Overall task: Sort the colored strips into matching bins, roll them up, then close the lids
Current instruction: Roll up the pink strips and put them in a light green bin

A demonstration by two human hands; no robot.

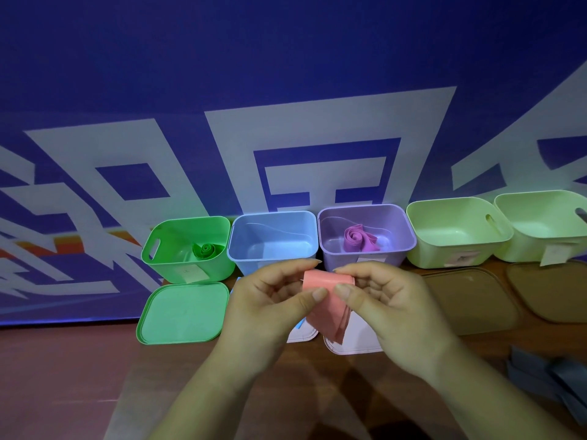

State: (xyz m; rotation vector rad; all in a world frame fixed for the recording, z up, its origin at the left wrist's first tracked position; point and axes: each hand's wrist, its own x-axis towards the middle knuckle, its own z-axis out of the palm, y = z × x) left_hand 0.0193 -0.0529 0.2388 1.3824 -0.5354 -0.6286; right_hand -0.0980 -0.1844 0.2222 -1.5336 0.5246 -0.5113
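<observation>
A pink strip (328, 300), partly rolled at its top and hanging loose below, is held above the worktop (63, 376) in front of the blue bin (273, 246). The left hand (270, 300) and right hand (390, 300) both pinch it, fingers narrow.

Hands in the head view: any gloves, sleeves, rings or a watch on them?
None visible. The left hand and right hand are bare, with no gloves, rings or watch, and the forearms are uncovered down to the frame edge. The fingernails look short and unpainted.
</observation>
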